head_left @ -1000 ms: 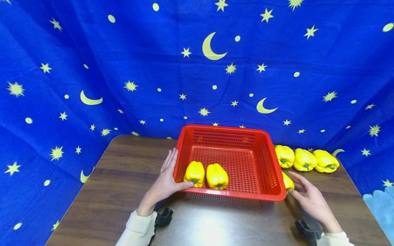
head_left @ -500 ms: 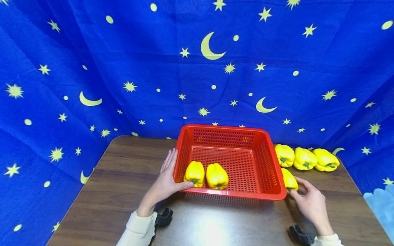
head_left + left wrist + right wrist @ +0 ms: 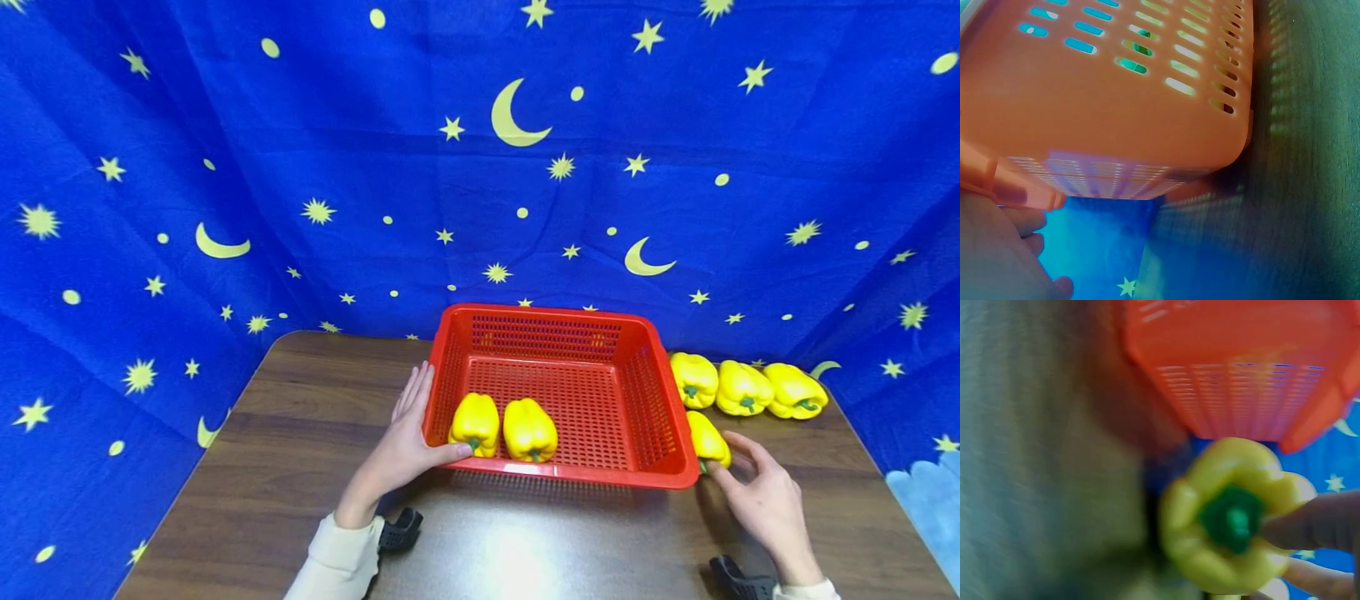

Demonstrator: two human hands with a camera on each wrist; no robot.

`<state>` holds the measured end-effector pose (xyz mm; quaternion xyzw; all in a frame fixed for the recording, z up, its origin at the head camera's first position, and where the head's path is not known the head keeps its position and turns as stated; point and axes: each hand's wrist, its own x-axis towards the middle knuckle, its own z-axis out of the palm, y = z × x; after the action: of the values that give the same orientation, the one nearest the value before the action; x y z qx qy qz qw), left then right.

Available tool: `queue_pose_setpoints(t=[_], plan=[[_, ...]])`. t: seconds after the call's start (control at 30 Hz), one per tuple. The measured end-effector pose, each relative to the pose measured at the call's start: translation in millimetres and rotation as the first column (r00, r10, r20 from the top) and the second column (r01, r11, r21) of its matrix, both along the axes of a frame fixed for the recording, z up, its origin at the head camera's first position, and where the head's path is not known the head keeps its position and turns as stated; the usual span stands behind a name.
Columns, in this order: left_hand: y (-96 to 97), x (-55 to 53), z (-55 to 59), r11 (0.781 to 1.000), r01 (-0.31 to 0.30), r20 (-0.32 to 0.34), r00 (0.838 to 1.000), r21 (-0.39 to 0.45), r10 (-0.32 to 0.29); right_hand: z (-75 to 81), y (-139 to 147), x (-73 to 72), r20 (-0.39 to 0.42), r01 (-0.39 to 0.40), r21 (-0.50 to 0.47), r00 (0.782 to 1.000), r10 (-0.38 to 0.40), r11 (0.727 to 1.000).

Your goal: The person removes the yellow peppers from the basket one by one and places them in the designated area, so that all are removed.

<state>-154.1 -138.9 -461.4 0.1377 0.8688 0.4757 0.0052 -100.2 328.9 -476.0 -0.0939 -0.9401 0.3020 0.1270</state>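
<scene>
A red plastic basket point(image 3: 551, 472) stands on the wooden table, with two yellow bell peppers, one point(image 3: 474, 423) at its front left corner and another point(image 3: 529, 430) beside it. My left hand point(image 3: 401, 450) holds the basket's front left corner, thumb over the rim and fingers along the outer left side. My right hand point(image 3: 763, 498) grips another yellow bell pepper point(image 3: 707, 442) just outside the basket's right wall. In the right wrist view, the thumb point(image 3: 1310, 525) lies by the green stem point(image 3: 1233, 519) and the fingers are behind the pepper. The basket partly hides this pepper in the head view.
Three more yellow bell peppers, the middle one point(image 3: 744, 388) among them, lie in a row at the back right of the table point(image 3: 247, 475). A blue curtain point(image 3: 375, 167) with moons and stars hangs behind and at the sides.
The right-hand pepper has shifted a little to the right and shows more from behind the basket, and my right hand has moved with it. My left hand and the basket stay put.
</scene>
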Motion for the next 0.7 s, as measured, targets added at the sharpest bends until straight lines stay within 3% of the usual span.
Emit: queue_pose_setpoints(t=[0.27, 0.5, 0.7], plan=[[-0.6, -0.9, 0.0, 1.0, 0.013, -0.016, 1.0, 0.002, -0.013, 36.0, -0.5, 2.8, -0.09, -0.041, 0.021, 0.995, 0.042, 0.999], [-0.5, -0.5, 0.2, 1.0, 0.005, -0.029, 1.0, -0.009, -0.005, 71.4, -23.9, -10.4, -0.179, -0.12, 0.009, 0.976, 0.12, 0.993], [-0.1, -0.4, 0.1, 1.0, 0.006, -0.016, 1.0, -0.005, -0.006, 86.8, -44.5, -21.6, -0.187, -0.212, -0.009, 0.96, 0.207, 0.977]])
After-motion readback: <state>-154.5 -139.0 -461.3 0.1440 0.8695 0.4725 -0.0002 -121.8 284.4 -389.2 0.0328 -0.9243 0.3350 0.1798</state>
